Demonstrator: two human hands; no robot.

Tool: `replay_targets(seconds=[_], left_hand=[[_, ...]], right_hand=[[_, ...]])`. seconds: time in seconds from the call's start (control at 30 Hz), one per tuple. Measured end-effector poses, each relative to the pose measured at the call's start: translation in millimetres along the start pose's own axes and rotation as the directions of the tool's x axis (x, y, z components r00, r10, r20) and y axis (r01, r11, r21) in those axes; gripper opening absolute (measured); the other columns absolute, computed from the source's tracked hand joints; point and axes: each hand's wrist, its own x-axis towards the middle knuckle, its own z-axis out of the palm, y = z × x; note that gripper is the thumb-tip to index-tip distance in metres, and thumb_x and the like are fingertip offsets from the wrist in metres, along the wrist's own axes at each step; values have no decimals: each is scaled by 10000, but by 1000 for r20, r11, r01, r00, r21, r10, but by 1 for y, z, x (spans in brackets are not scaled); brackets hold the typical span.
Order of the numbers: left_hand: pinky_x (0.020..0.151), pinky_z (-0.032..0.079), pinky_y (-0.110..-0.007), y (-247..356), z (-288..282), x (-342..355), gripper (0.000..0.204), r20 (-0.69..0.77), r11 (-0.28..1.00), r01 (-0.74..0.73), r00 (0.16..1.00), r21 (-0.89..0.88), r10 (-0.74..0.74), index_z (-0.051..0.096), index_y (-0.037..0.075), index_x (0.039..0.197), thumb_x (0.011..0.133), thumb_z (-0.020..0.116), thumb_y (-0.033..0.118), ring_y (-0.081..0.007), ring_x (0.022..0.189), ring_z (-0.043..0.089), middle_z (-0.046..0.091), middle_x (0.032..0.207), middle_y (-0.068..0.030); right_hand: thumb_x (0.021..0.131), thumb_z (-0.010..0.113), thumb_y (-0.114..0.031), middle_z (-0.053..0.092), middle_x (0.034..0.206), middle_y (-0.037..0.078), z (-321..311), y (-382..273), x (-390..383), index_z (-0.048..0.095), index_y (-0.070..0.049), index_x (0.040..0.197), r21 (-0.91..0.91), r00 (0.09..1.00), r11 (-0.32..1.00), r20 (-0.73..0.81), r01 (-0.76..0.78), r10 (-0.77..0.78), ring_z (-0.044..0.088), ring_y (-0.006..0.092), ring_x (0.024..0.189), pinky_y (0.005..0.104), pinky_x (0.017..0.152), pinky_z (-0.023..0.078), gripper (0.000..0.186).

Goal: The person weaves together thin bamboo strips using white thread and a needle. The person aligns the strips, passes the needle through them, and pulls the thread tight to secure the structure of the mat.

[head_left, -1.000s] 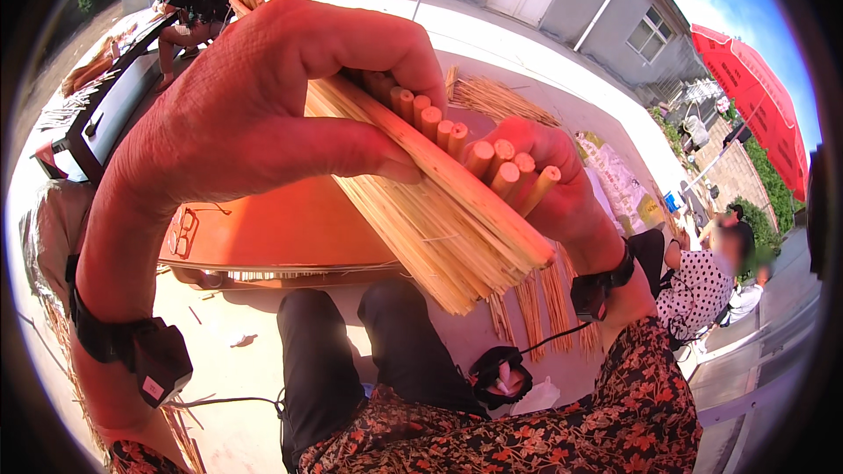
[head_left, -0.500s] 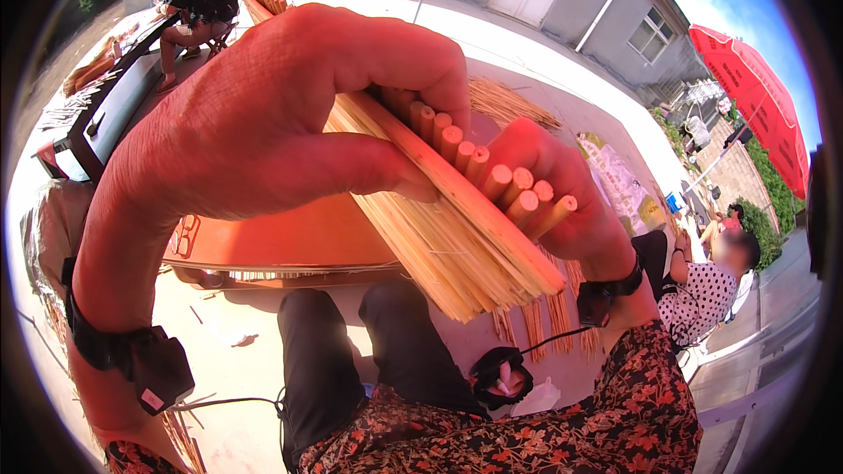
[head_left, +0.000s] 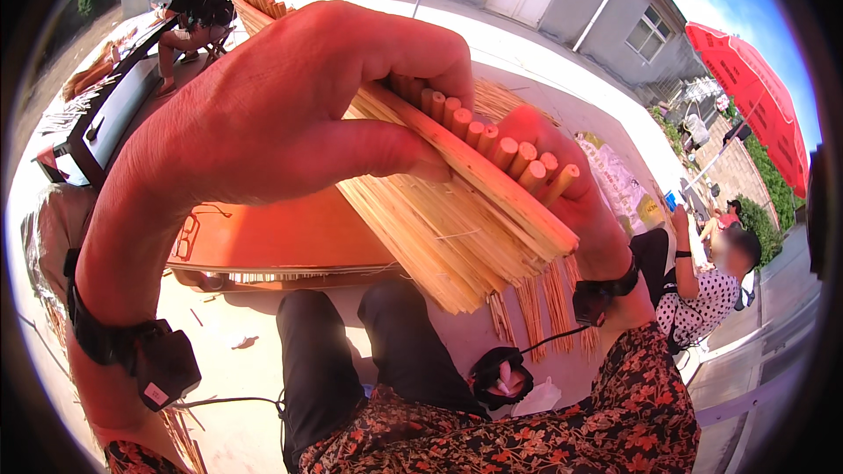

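Note:
Held up before me is a flat bundle of reed stalks (head_left: 439,233), pale yellow, with a straight rod-like edge and a row of round cut ends along its upper side. My left hand (head_left: 290,110) reaches over the bundle, thumb on the near edge and fingers curled over the far side. At the bundle's right end is my right hand (head_left: 575,197), closed around it from behind, just past the round ends. Most of its fingers are hidden behind the stalks. The bundle's far end (head_left: 255,7) sticks out beyond my left hand.
An orange-red table (head_left: 281,237) stands beneath the bundle. More loose stalks (head_left: 549,316) lie on the ground beyond my knees. Two people sit nearby: one at a long bench (head_left: 198,13) far left, one in a dotted top (head_left: 698,298) at right. A red umbrella (head_left: 751,92) stands behind.
The bundle and both hands have shifted slightly to the right, the stalks tilting up a little. The person at right has raised an arm.

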Motion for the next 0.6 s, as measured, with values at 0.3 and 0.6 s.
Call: replay_targets(seconds=[0.3, 0.6], left_hand=[[846, 503, -301, 1, 1, 9, 270, -17, 997, 69, 997, -28, -70, 645, 15, 980, 725, 734, 24, -148, 883, 649, 663, 902, -38], [864, 508, -291, 0, 4, 19, 238, 14, 991, 123, 992, -54, -123, 636, 5, 957, 738, 729, 27, -134, 897, 669, 696, 907, -44]], right_hand=[[766, 809, -462, 544, 1355, 85, -1, 9, -2, 489, -10, 1329, -50, 998, 996, -15, 67, -68, 525, 165, 1233, 347, 1062, 392, 789], [740, 826, -365, 524, 1356, 77, 31, -4, -8, 444, -53, 1338, 41, 922, 992, -366, -122, 128, 509, 164, 1239, 352, 1063, 393, 776]])
